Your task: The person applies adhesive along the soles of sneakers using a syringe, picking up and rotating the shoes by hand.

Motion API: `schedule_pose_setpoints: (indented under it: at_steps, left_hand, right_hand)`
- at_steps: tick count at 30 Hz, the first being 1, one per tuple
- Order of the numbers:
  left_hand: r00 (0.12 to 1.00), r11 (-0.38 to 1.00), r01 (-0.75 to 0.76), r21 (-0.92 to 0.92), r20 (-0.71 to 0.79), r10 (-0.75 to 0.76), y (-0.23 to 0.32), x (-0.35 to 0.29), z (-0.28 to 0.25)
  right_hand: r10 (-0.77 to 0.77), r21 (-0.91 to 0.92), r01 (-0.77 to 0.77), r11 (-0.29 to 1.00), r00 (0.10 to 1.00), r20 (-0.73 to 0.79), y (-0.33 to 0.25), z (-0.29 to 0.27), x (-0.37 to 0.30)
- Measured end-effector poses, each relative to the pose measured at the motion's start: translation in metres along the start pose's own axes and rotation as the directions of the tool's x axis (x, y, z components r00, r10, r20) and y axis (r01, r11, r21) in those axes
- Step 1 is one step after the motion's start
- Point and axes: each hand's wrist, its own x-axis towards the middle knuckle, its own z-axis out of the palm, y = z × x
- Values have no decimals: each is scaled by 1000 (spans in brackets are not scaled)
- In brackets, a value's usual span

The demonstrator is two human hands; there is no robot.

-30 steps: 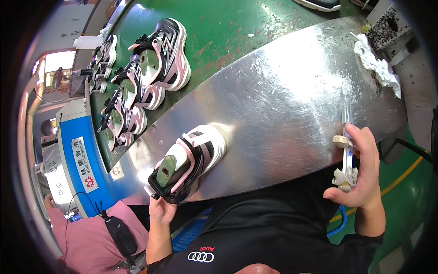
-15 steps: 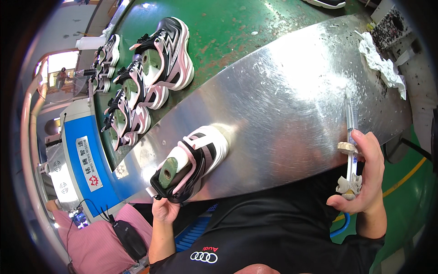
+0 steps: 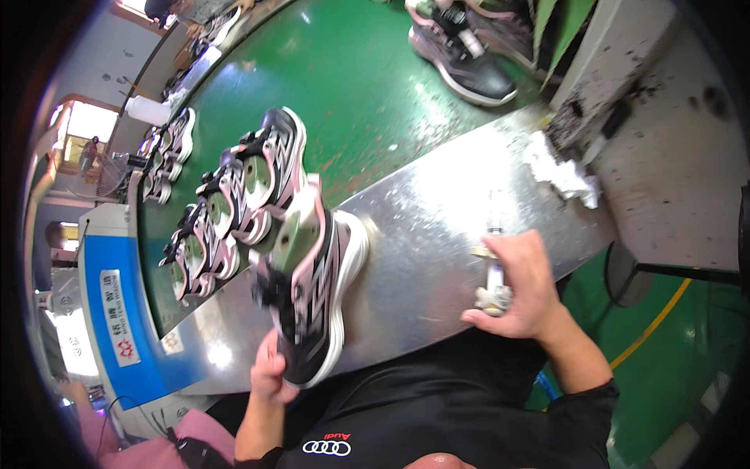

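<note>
My left hand [image 3: 269, 369] grips a black, pink and white sneaker [image 3: 324, 289] near its black toe. The sneaker is tilted over the left part of a shiny metal plate [image 3: 418, 289]. A green shoe last [image 3: 299, 238] fills its opening, and dark laces [image 3: 273, 291] blur at its side. In my right hand [image 3: 527, 285] is a clear syringe [image 3: 495, 275], with off-white crusted lumps around its flange and plunger end. Its tip points away over the plate, apart from the sneaker. My right fingers are closed around it.
Several similar sneakers [image 3: 211, 234] stand in a row on the green surface [image 3: 351, 86] at left; another dark sneaker [image 3: 461, 66] is at the back. Crumpled white tissue [image 3: 561, 172] lies beside a stained grey housing [image 3: 672, 141]. A blue-fronted machine [image 3: 125, 313] and a person in pink [image 3: 207, 434] are at left.
My left hand has turned the sneaker, bringing its black toe near the hand and its laces to the left. The right hand with the syringe has shifted left. The head view has also moved.
</note>
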Motion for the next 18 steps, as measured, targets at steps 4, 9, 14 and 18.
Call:
schedule_pose_setpoints:
  at_steps: [4, 9, 14, 18]
  left_hand:
    - [969, 985, -161, 60, 197, 146, 22, 127, 43]
    - [967, 975, 20, 219, 244, -75, 15, 202, 114]
    - [964, 955, -183, 232, 234, 128, 13, 155, 80]
    - [834, 629, -460, 627, 62, 548, 27, 174, -53]
  right_hand:
    - [43, 1, -43, 999, 999, -34, -3, 2, 3]
    - [64, -82, -66, 994, 998, -23, -7, -5, -1]
    - [7, 14, -5, 1000, 993, -119, 16, 7, -11]
    - [26, -41, -29, 999, 995, -91, 29, 1, -13]
